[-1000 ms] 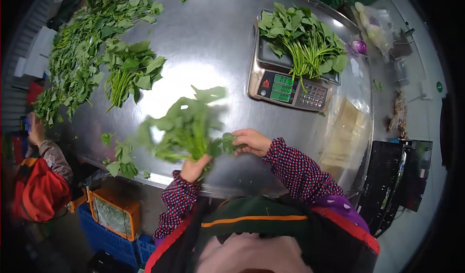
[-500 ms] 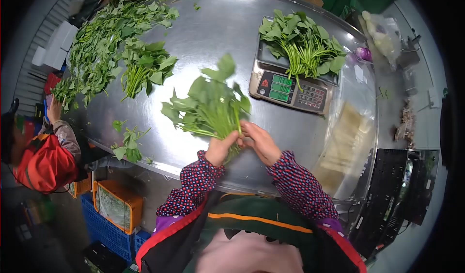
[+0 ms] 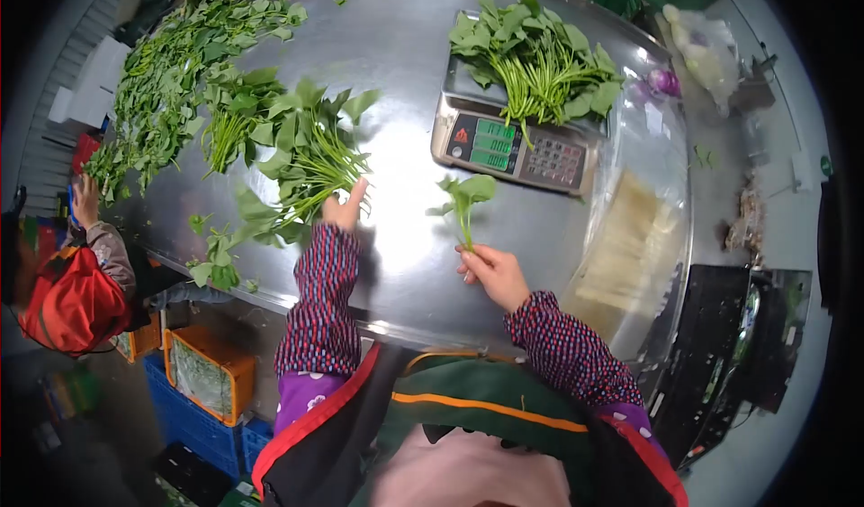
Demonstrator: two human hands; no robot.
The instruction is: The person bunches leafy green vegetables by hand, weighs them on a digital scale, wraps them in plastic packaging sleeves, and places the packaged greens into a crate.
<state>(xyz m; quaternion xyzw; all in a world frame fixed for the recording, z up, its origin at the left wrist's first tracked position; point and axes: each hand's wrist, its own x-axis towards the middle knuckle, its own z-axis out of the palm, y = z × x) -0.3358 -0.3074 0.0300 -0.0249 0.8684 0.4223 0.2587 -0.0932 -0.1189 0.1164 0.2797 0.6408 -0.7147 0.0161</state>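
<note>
My left hand (image 3: 346, 207) is at the stem ends of a bunch of leafy greens (image 3: 315, 161), low over the steel table on the left. Its fingers are bent around the lower stems and partly hidden. Some of the bunch's lower leaves are blurred. Between thumb and fingertips, my right hand (image 3: 497, 275) pinches a small leafy sprig (image 3: 463, 206), held upright in front of the scale. Another bunch (image 3: 232, 125) lies just beyond the one at my left hand.
Greens (image 3: 162, 84) are heaped along the table's left side. A digital scale (image 3: 558, 161) bears another bunch (image 3: 544, 71). Plastic bags (image 3: 625, 246) lie at right, near a purple onion (image 3: 664, 82). A co-worker in a red vest (image 3: 76, 300) stands at left.
My hands have parted. The left has carried the bunch leftward beside the other bunch. The right has moved slightly right with a single sprig. The whole view has shifted a little.
</note>
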